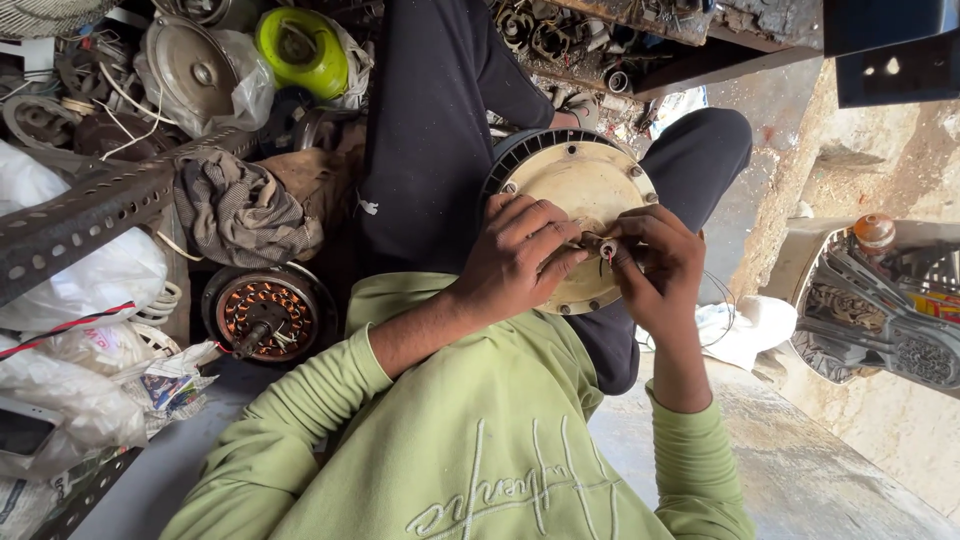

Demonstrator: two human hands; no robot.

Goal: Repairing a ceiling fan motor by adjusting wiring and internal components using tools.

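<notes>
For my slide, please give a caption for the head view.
Both hands, left hand and right hand, pinch wires over a round cream motor housing.

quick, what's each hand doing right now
Left hand: closed, fingers pinching the wires over the motor cover.
Right hand: closed, pinching the same wires.

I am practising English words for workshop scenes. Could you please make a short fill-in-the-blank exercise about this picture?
1. Both hands, left and right, work on a round, cream-coloured motor ____ resting on the person's lap.
2. The right hand's fingers pinch thin ____ at the middle of it.
3. The open motor on the floor shows windings of ____ colour.
4. The person's sleeves are light ____.

Missing words: cover; wires; copper; green
</notes>
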